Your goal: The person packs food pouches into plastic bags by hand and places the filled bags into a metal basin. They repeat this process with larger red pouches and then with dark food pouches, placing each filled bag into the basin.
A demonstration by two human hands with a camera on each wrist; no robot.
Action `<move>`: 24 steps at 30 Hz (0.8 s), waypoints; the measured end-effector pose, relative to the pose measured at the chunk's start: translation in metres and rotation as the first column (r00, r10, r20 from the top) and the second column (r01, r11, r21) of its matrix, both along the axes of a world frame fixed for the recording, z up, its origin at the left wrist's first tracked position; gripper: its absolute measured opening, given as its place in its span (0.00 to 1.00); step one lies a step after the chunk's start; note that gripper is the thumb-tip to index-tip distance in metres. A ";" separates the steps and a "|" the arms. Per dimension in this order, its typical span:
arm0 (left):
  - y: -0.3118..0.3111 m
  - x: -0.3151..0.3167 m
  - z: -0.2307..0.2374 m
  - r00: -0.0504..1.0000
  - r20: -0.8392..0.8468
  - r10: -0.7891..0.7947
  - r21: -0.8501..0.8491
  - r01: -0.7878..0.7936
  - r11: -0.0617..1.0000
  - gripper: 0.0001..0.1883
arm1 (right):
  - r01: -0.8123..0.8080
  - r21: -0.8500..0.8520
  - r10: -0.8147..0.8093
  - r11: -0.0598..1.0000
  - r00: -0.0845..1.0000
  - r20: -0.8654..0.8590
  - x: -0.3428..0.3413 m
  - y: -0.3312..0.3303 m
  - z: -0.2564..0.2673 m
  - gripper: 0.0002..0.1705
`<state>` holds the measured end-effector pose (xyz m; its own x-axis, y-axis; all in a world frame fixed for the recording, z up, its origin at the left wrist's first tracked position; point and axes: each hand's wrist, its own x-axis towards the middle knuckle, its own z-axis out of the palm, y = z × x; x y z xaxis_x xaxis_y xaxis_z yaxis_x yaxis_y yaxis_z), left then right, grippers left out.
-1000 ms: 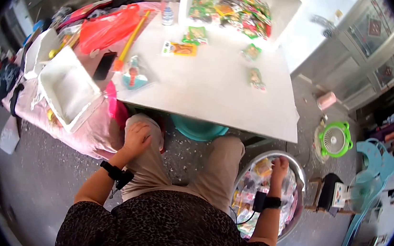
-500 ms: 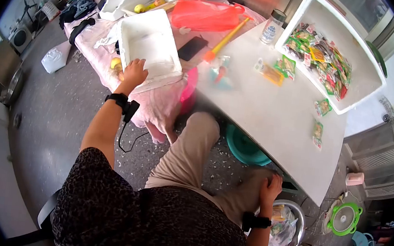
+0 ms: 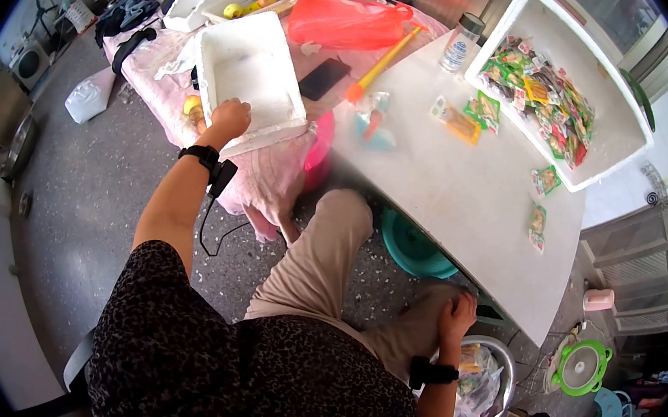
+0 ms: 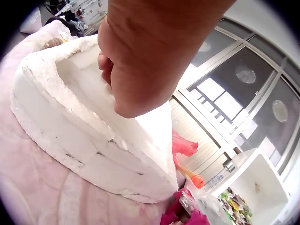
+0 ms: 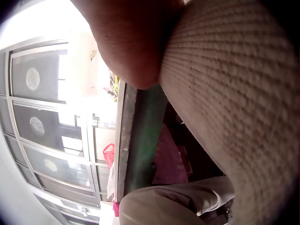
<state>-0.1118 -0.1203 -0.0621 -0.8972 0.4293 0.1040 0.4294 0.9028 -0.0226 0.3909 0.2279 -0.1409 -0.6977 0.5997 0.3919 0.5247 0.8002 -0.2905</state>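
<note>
My left hand (image 3: 230, 118) is at the near left corner of an empty white foam box (image 3: 260, 79), fingers curled at its rim. In the left wrist view the hand (image 4: 140, 61) hides part of the chipped box (image 4: 89, 150); the fingertips are mostly hidden. My right hand (image 3: 459, 315) rests on the trousered knee (image 3: 420, 319), fingers loosely bent, holding nothing. The right wrist view has that hand (image 5: 133, 42) against the beige cloth (image 5: 225, 89).
Small packets (image 3: 544, 180) lie on the white table (image 3: 465, 198), beside a large foam box (image 3: 612, 160) of packets. A red bag (image 3: 345, 22), a phone (image 3: 324, 79) and a yellow stick (image 3: 386, 63) are behind. A metal basin (image 3: 506, 373) stands at right.
My left hand has gone from the left knee to the empty foam box, and its fingers have curled. My right hand has left the basin for the knee. The head view has turned left.
</note>
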 end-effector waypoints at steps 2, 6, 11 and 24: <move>0.001 -0.003 -0.003 0.999 -0.038 -0.024 -0.031 0.023 0.999 0.11 | -0.010 0.009 0.010 1.000 1.000 -0.020 -0.002 -0.002 0.002 0.15; 0.002 0.002 -0.002 0.999 -0.016 -0.050 0.013 0.050 0.999 0.10 | -0.009 0.023 0.010 1.000 1.000 -0.027 -0.002 -0.005 0.002 0.15; 0.000 -0.001 -0.002 0.998 0.044 -0.051 0.176 0.042 0.983 0.08 | 0.012 0.014 -0.011 1.000 1.000 -0.017 -0.003 -0.004 -0.001 0.15; 0.006 -0.002 0.036 0.990 0.072 -0.117 0.622 0.047 0.781 0.11 | -0.086 -0.058 0.081 0.995 0.993 -0.083 -0.004 -0.001 0.005 0.14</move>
<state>-0.1143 -0.1143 -0.0258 -0.8818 0.3770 0.2833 0.4708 0.6688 0.5754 0.3872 0.2265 -0.1361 -0.7143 0.5653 0.4125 0.4297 0.8195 -0.3791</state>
